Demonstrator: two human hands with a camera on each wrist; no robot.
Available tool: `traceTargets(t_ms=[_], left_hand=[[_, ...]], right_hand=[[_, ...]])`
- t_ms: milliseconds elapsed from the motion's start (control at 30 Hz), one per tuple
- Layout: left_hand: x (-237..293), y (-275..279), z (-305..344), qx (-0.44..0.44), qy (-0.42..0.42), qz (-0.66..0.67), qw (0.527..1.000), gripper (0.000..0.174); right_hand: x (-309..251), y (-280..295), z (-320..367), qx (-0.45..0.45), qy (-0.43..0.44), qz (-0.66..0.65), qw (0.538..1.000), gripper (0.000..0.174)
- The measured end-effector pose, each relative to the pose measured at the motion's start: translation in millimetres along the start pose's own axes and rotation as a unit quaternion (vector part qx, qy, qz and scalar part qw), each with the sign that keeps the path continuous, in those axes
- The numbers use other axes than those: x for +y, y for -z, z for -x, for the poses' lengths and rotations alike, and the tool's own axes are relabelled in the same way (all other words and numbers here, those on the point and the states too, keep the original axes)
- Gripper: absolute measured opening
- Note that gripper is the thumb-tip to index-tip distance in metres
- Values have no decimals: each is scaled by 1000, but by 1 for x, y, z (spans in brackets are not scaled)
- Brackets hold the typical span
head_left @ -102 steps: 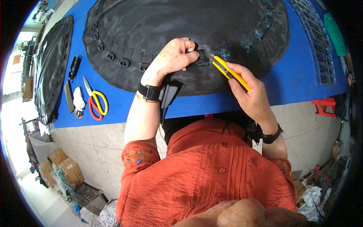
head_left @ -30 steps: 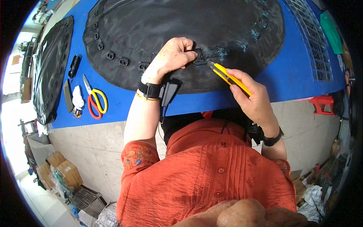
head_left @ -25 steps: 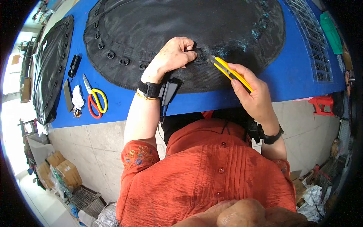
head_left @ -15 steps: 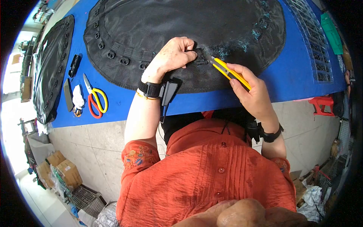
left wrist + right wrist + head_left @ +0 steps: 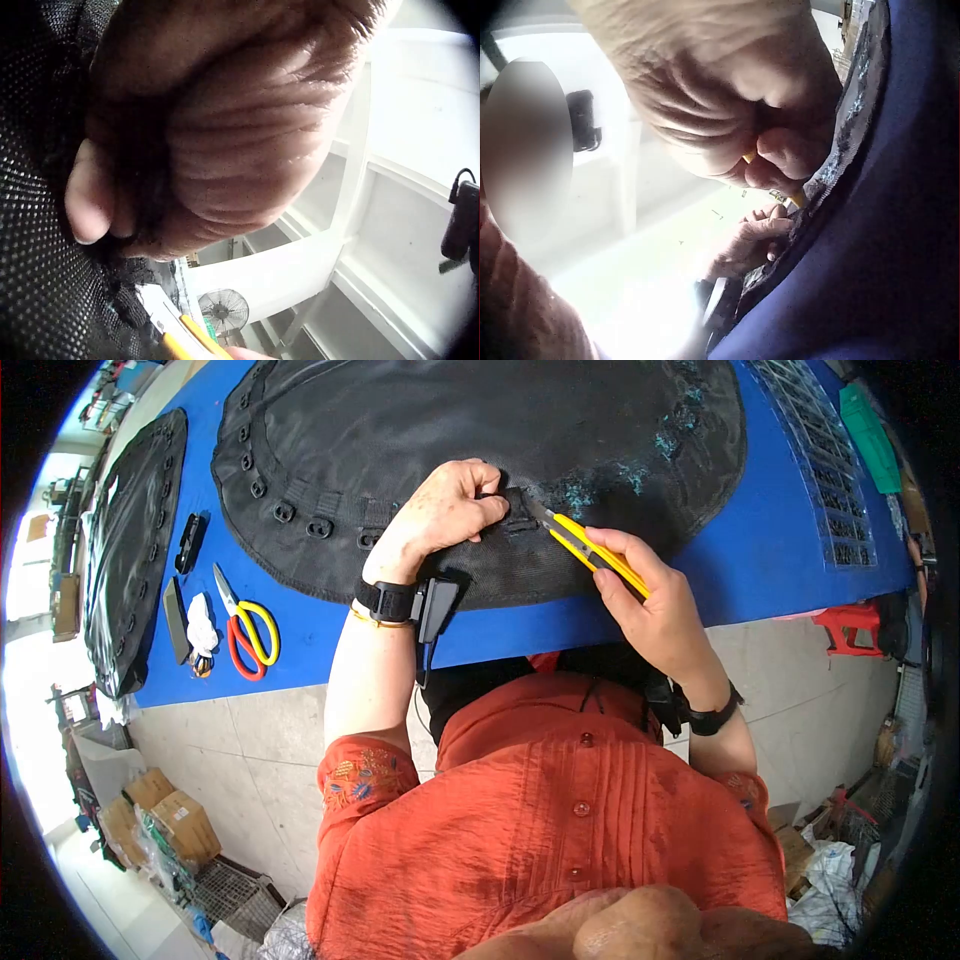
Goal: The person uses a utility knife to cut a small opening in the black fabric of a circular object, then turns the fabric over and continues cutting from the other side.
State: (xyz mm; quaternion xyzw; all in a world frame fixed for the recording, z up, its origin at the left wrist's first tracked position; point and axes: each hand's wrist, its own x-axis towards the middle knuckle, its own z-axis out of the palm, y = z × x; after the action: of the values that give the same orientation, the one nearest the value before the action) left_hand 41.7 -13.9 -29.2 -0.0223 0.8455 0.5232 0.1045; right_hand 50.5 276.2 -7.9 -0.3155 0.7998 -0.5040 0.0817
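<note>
A large oval black mesh panel (image 5: 400, 425) lies across the blue table, with black plastic loops (image 5: 319, 527) on webbing tabs along its near edge. My left hand (image 5: 440, 510) rests on the panel, fingers curled, thumb and forefinger pinching a black webbing tab (image 5: 518, 510). My right hand (image 5: 660, 605) grips a yellow utility knife (image 5: 572, 532), its blade out and its tip right at the tab, beside the left fingertips. In the left wrist view the blade (image 5: 154, 301) meets the dark stitching below the thumb. Loose teal threads (image 5: 632, 477) lie on the panel to the right.
Red-and-yellow-handled scissors (image 5: 250, 635), a white cloth scrap (image 5: 201, 625), a dark flat bar (image 5: 176, 620) and a black tool (image 5: 190, 543) lie left on the table. Another black panel (image 5: 135, 540) is beyond them. A compartmented clear tray (image 5: 850, 550) and green box (image 5: 870, 440) stand right.
The knife blade dipped lower along the tab a second ago, then came back up to its edge. My left hand keeps its pinch; the whole view has shifted slightly.
</note>
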Motion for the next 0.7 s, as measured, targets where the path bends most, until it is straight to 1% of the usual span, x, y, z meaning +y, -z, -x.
traceTargets(t_ms=[100,300,400,500,600,700], left_hand=[[0,1,-2,0,-6,-4,1000,35],[0,1,-1,-2,9,-5,1000,36],[-3,2,-2,-8,6,-11,1000,36],[-1,2,-1,-9,7,-7,1000,35],[2,1,2,-2,9,-1,1000,35],[7,0,3,2,10,-6,1000,34]], right_hand=[[-4,6,1,-31,-30,-25,999,34],[-11,11,2,-27,-96,-53,994,33],[-7,5,-3,-22,-97,-54,994,33],[-3,-1,-1,-4,-58,-54,997,34],[-1,9,1,-41,-83,-48,995,34],[-2,11,5,-56,-81,-67,993,34]])
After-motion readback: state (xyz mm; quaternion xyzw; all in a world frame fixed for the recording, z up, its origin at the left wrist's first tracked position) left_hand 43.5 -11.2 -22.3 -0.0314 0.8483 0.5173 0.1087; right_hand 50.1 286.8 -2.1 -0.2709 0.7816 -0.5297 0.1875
